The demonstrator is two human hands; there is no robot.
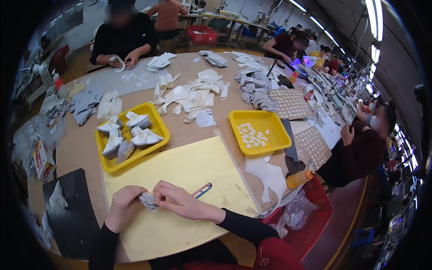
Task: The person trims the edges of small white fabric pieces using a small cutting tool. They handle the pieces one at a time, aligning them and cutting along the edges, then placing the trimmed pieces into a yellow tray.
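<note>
Cloth pieces (148,200), a small white stack, are pinched between left hand (122,206) and right hand (180,200) over the yellow mat (189,171) at the tabletop's near edge; a white paper label (205,118) lies mid-table.

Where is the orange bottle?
In the head view, the orange bottle lies at the table's right edge, right of the yellow mat, above the red basket.

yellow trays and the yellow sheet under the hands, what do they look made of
Left yellow tray and right yellow tray: likely moulded plastic, smooth, slightly glossy, with rounded raised rims. Yellow sheet: probably paper or thin card, matte, flat, with clean-cut edges. The small stack of pieces held by both hands looks like thin white fabric or synthetic sheet; hard to tell.
</note>
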